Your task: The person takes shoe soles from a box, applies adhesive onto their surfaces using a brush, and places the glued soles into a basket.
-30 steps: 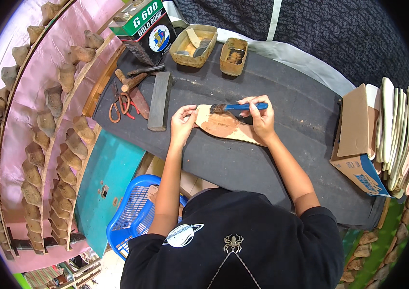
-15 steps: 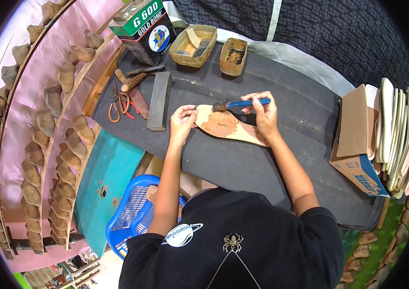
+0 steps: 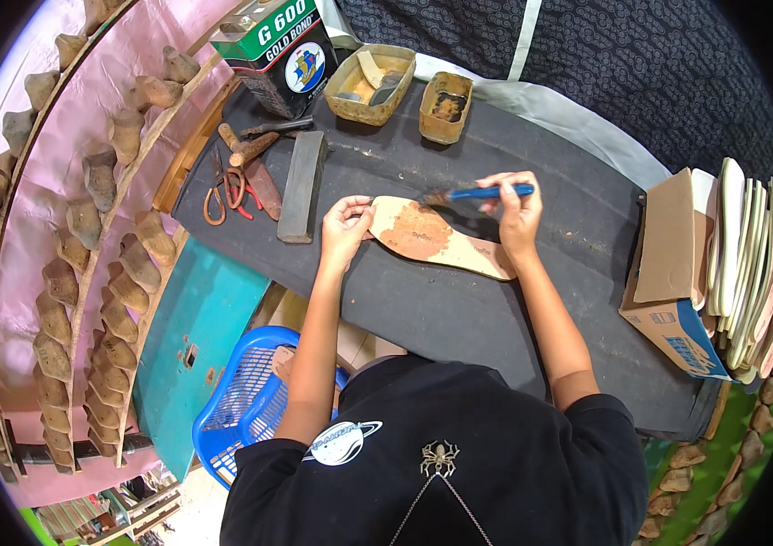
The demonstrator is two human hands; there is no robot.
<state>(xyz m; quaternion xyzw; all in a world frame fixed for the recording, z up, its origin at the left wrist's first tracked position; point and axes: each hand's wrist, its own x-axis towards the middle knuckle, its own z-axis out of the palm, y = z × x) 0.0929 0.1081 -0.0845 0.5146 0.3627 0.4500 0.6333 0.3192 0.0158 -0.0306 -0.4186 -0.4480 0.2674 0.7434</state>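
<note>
In the head view, a pale shoe sole (image 3: 427,234) lies flat on the dark counter (image 3: 423,309), in front of the person, its broad end to the left and its narrow end to the right. A darker wet-looking patch covers much of the broad part. The left hand (image 3: 344,229) is pinched on the rim of the broad end, fingers and thumb together. The right hand (image 3: 516,205) is clamped around the blue handle of a brush (image 3: 487,192); the bristles are at the sole's far edge, and whether they touch it I cannot tell.

The sole looks light, thin and fairly stiff, perhaps with a little bend at the narrow middle; it seems hardly fragile. The coated patch could be tacky or slick, so the bare rim is the better place to hold. The brush looks light too, best gripped on its handle, clear of the bristles.

Left of the sole lies a grey block (image 3: 303,187), with scissors (image 3: 215,202) beyond it; two tubs (image 3: 370,111) (image 3: 447,130) stand behind.
</note>
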